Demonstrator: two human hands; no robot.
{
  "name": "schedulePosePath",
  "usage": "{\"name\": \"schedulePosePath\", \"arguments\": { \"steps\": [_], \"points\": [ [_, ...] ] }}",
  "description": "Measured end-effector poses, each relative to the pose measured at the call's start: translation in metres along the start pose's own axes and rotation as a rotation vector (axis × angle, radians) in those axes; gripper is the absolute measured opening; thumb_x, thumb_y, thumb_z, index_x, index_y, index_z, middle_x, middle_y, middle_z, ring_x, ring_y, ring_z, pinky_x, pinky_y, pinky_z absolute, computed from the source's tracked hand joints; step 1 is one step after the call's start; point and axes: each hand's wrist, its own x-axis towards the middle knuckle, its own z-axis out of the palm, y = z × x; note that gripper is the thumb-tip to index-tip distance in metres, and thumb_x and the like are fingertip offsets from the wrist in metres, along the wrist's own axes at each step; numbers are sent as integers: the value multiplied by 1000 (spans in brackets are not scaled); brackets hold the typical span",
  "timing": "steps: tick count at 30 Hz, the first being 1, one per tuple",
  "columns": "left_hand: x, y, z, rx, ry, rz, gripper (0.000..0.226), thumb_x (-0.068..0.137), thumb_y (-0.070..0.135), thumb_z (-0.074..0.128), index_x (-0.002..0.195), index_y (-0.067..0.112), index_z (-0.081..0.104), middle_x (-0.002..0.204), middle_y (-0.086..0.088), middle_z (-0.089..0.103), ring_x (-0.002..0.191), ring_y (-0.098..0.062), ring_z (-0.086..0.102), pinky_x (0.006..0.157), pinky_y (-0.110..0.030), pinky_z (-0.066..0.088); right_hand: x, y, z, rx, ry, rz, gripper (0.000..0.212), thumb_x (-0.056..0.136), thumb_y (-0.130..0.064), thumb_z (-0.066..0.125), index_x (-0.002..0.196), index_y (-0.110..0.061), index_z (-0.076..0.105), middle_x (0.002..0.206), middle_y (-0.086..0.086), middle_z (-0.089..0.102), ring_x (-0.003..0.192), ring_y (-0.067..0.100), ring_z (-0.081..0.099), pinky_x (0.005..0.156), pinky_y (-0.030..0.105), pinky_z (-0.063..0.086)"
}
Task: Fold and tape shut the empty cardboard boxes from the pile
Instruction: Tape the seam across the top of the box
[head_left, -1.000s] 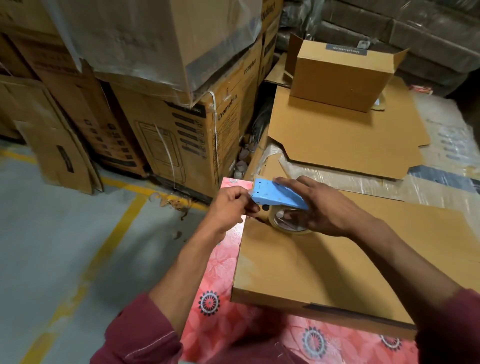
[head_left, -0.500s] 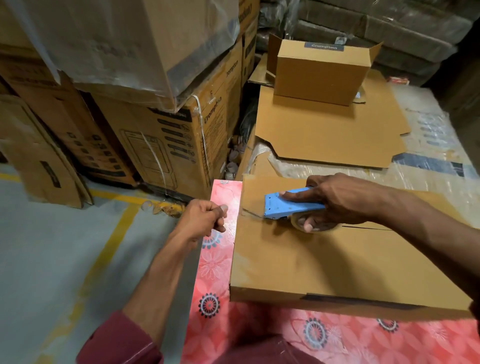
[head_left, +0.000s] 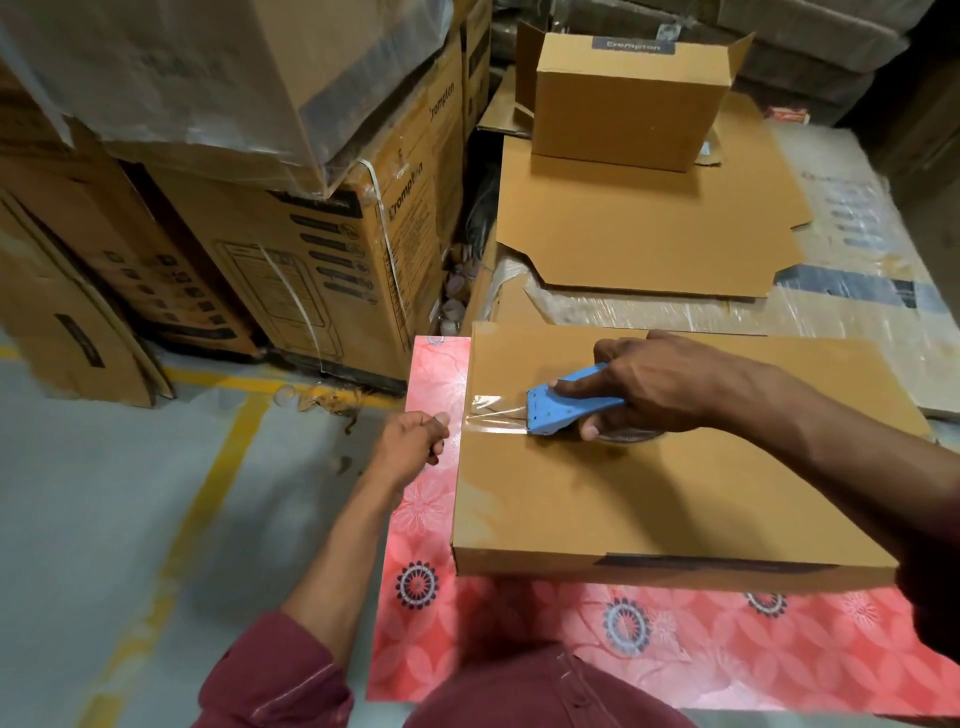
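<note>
Your right hand (head_left: 670, 387) has its fingers wrapped around the blue tape dispenser (head_left: 563, 402), which sits on the top face of the folded cardboard box (head_left: 649, 493) near that face's left edge; the box lies on the pink flowered worktop (head_left: 519, 634), close to its left edge. Your left hand (head_left: 413, 441) hangs just off the box's left side with the fingers curled together, seemingly pinching the free end of the clear tape (head_left: 491, 413), though the pinch itself is too small to confirm. The short stretch of tape between hand and dispenser looks creased and partly lifted, so it may well twist and stick to itself if you slacken it. If you pull the dispenser along off the line of the seam, the strip could miss the gap between the flaps and leave the box unsealed. The box is light and empty, so a hard drag may slide it across the cloth toward the right edge unless something pins it. Let the end go too soon and it will likely curl back onto the roll
</note>
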Motion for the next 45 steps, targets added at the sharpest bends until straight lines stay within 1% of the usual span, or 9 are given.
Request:
{"name": "schedulePosePath", "arguments": {
  "steps": [7,14,16,19,24,28,36,40,45],
  "points": [
    [-3,-23,32,-179,154,-129,53,95,30,71,44,26,57,63,-3,42,49,-15,29,47,-23,21,13,-14,-1,-59,-24,22,67,94,-79,32,156,-54,26,105,-6,37,110,19,57,85,38,36],
    [-12,-52,38,-107,184,-205,43,84,54,69,84,12,63,80,-1,72,68,-22,64,69,-37,51,14,-16,-5,-67,-25,22,64,96,-77,33,156,-53,27,107,-6,42,109,21,57,86,39,40],
    [-13,-59,38,-105,277,-101,8,91,36,70,93,29,72,101,-3,76,85,-21,71,86,-48,60,14,-17,-6,-65,-21,17,65,96,-76,35,156,-52,28,115,-3,47,112,22,54,90,41,44],
    [-25,-31,39,-244,364,237,25,97,46,61,119,38,69,128,3,71,118,-14,66,104,-41,54,13,-16,-5,-54,-10,9,68,94,-78,37,156,-50,29,139,1,44,124,23,47,98,45,45],
    [-40,21,45,606,48,801,81,97,63,50,163,22,30,170,8,21,159,-6,12,130,-33,12,3,-18,-5,-82,79,-48,75,90,-78,43,157,-54,21,170,1,12,140,27,37,99,44,42],
    [-31,23,49,1212,-127,696,114,87,91,27,167,14,3,175,-2,-8,159,-12,-16,129,-51,-8,-1,-22,-16,-129,104,-120,64,94,-68,43,155,-50,32,171,-6,20,143,24,38,99,43,44],
    [-29,22,49,1404,-193,650,135,71,106,12,165,12,-10,171,-4,-24,156,-15,-27,126,-58,-12,5,-28,-24,-65,-138,-5,46,86,-53,48,126,-35,61,130,-6,66,100,30,69,73,38,58],
    [-31,22,49,1411,-184,654,137,69,107,11,166,12,-9,171,-3,-23,156,-14,-26,126,-57,-13,2,-30,-29,-37,-190,73,36,94,-46,57,125,-29,59,96,-6,57,84,26,58,60,30,43],
    [-30,21,50,1410,-177,651,138,68,108,10,166,11,-6,172,-4,-22,157,-14,-26,126,-58,-9,-11,-21,-25,-34,-220,114,42,96,-46,56,135,-31,57,113,-3,66,94,26,64,66,32,46]
  ]
}}
